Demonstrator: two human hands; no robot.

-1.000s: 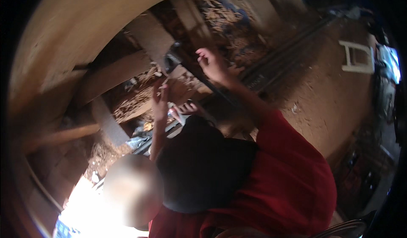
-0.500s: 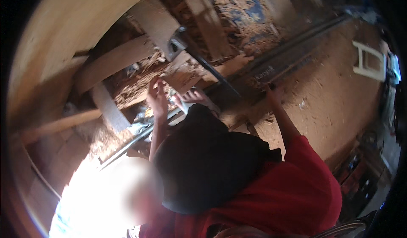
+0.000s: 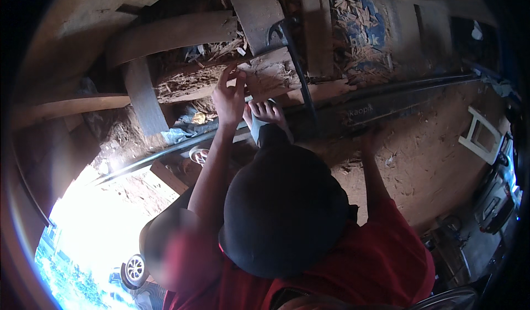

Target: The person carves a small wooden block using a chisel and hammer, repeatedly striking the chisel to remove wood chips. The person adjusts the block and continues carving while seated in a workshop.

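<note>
My left hand (image 3: 229,97) reaches up to a broken, splintered wooden board (image 3: 270,73). Its thumb and fingers stand apart at the board's rough edge, with nothing visible held between them. A claw hammer (image 3: 298,62) leans across the boards to its right, head up and handle down, and neither hand touches it. My right hand (image 3: 366,140) is low at the right, beside a long dark beam (image 3: 386,103). Shadow hides its fingers. Between my arms is my bent knee in dark cloth (image 3: 287,199), with my foot (image 3: 268,114) beyond it near the left hand.
Wood chips (image 3: 353,12) cover a blue sheet at the back. Loose planks (image 3: 146,97) and a curved board (image 3: 171,34) lie at the left. A white plastic chair (image 3: 480,136) stands on the brown ground at right. A vehicle wheel (image 3: 135,268) shows at lower left.
The view has swung, so the hammer and boards sit further right in it. My left hand is now nearer the splintered board. The right hand stays by the beam.
</note>
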